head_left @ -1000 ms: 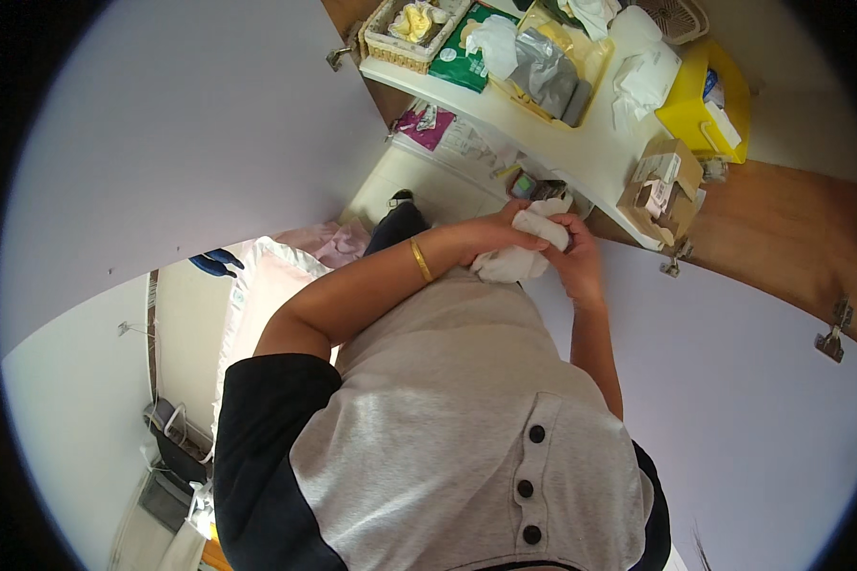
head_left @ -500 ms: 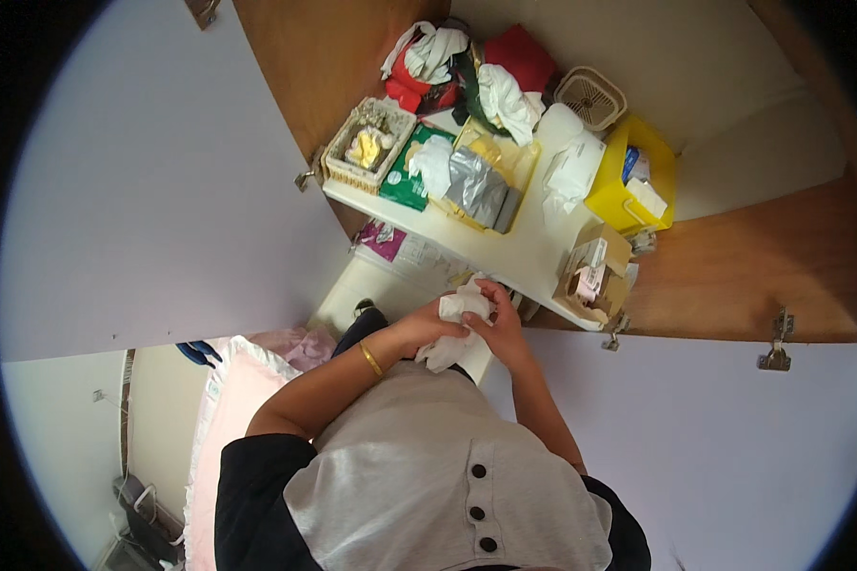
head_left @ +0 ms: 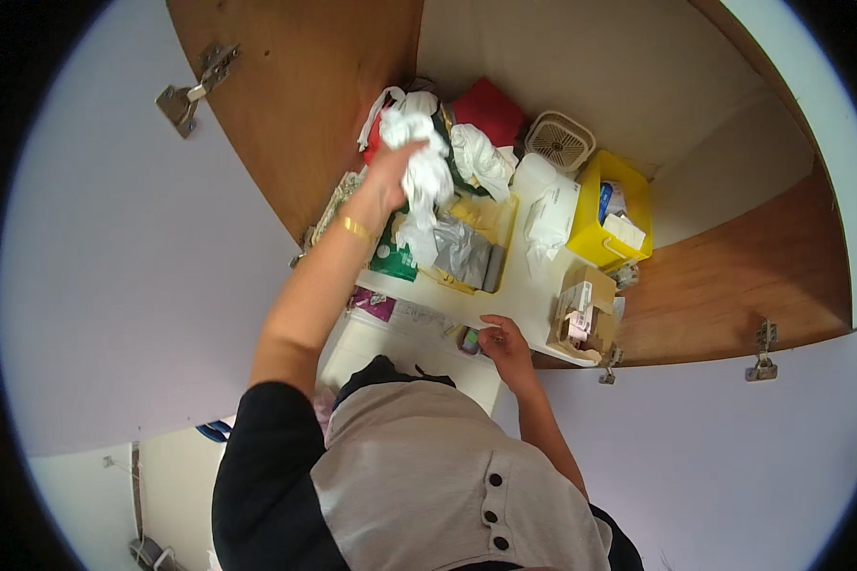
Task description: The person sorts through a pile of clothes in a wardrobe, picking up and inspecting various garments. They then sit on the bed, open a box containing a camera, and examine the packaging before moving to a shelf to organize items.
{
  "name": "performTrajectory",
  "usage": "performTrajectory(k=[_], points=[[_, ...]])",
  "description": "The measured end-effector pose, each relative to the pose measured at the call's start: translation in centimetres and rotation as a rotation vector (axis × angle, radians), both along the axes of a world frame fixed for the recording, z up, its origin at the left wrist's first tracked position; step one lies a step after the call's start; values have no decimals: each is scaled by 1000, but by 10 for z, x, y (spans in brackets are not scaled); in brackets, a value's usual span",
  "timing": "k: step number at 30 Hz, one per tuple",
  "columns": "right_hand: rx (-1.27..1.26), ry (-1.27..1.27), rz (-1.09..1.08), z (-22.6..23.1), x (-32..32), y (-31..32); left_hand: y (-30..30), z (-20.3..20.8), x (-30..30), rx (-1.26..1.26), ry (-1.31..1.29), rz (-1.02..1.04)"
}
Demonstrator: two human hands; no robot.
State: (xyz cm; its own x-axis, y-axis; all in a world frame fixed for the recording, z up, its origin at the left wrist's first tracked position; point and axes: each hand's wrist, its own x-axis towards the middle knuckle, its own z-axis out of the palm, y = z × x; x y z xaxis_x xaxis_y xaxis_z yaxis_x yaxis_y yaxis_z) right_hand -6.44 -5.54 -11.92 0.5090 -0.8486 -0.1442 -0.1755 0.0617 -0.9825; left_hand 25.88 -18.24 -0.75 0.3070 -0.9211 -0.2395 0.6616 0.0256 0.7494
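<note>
a: from the head view, what have your hands got?

b: your left hand (head_left: 395, 174) is closed around a crumpled white bundle (head_left: 427, 181), raised over the left part of the shelf (head_left: 533, 285). whether it is cloth or thin plastic, you cannot tell. a gold bracelet (head_left: 355, 228) circles that wrist.

a: and your right hand (head_left: 507, 347)?

b: near the front edge of the shelf, fingers loosely curled and apart, with nothing visible in its grasp.

a: what lies about the bundle?

b: just below it you see more white material; whether the two are one piece is unclear. behind that is a green packet (head_left: 393, 265), partly hidden. beside it a yellow tray (head_left: 510, 226) holds a grey plastic bag (head_left: 462, 252).

a: any writing for you to read?

b: the green packet bears pale marks. a white package (head_left: 552, 214), right of the tray, has a little dark print. the open cardboard box (head_left: 581, 309) at the shelf's right front carries a white printed label. all of it is too small to make out.

a: further back?

b: you have a yellow bin (head_left: 586, 233) with packets inside, and a beige slatted basket (head_left: 560, 141) near the back wall.
</note>
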Motion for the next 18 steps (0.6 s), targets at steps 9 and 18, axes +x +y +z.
performTrajectory(k=[9,18], points=[[-10,24,-57,-16,10,10,-63,-46,51,231,-480,-149],[16,91,9,-22,27,-7,7,-97,10,121,-365,-142]])
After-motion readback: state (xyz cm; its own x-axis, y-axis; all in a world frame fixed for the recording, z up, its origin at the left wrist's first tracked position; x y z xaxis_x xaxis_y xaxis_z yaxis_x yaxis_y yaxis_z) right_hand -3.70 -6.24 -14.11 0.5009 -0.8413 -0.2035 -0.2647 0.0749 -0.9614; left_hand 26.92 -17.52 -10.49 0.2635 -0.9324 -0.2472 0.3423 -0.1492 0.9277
